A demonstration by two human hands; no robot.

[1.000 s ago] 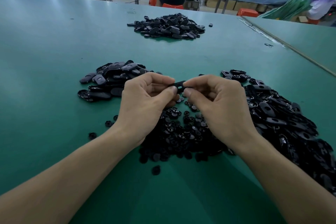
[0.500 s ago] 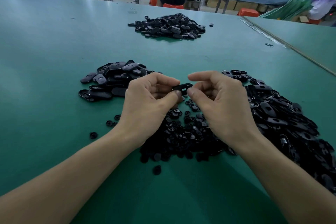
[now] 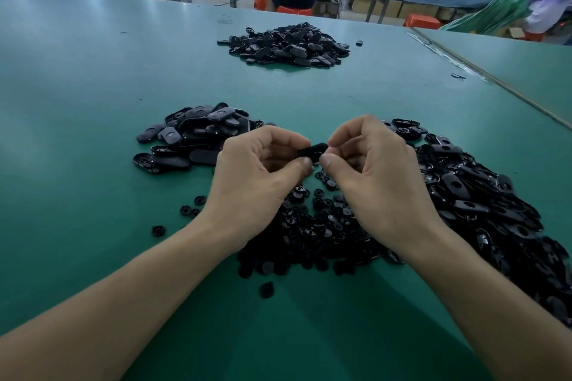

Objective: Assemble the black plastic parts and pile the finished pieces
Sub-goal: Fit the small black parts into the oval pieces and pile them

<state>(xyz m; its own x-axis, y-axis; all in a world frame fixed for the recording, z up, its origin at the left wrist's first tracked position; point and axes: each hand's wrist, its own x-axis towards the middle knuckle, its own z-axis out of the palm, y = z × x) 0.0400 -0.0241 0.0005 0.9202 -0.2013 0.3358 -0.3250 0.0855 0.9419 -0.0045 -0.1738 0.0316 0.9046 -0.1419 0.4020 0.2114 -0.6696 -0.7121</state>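
Left hand (image 3: 257,185) and right hand (image 3: 380,182) both pinch one small black plastic part (image 3: 313,151) above the heap of round black plastic buttons (image 3: 318,226)

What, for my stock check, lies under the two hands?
Small round black plastic parts heaped on the green table, showing between the left hand and right hand, which pinch a black oval piece. What the hands cover cannot be seen.

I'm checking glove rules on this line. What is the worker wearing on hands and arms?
Nothing visible: the left hand and right hand are bare, without gloves, rings or watch, and both forearms are uncovered, no sleeves in view.
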